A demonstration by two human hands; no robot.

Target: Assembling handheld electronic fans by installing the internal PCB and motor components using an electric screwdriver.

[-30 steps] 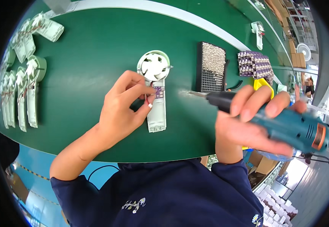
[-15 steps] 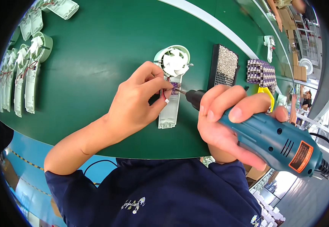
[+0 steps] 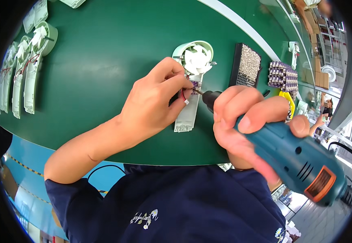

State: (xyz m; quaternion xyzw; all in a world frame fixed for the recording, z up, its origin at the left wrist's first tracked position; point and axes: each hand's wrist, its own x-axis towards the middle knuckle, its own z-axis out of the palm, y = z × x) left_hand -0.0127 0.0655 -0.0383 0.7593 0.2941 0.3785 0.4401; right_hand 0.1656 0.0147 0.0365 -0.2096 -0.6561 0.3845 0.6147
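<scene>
Lying on the green table is a pale green handheld fan housing [image 3: 187,117], with a white fan blade [image 3: 197,60] in its round head. My left hand [image 3: 153,99] is closed, thumb and fingertips pinched at the edge of a small purple circuit board [image 3: 196,86] in the handle. A red and black wire with a white connector [image 3: 186,102] hangs by those fingertips. My right hand [image 3: 245,115] wraps round a teal electric screwdriver [image 3: 297,156], held at a slant. Its bit points left and reaches the board; the exact contact and any screw are too small to see.
A black tray of small metal screws [image 3: 249,65] stands right of the fan, beside stacked purple circuit boards [image 3: 283,76] and a yellow holder [image 3: 287,101]. Several fan housings [image 3: 30,87] line the left side. A white strip [image 3: 240,24] crosses the table's far side.
The view has shifted, so the fan sits slightly higher and farther right. The screwdriver's rear end has swung lower; its bit stays at the board. My left hand keeps its pinch.
</scene>
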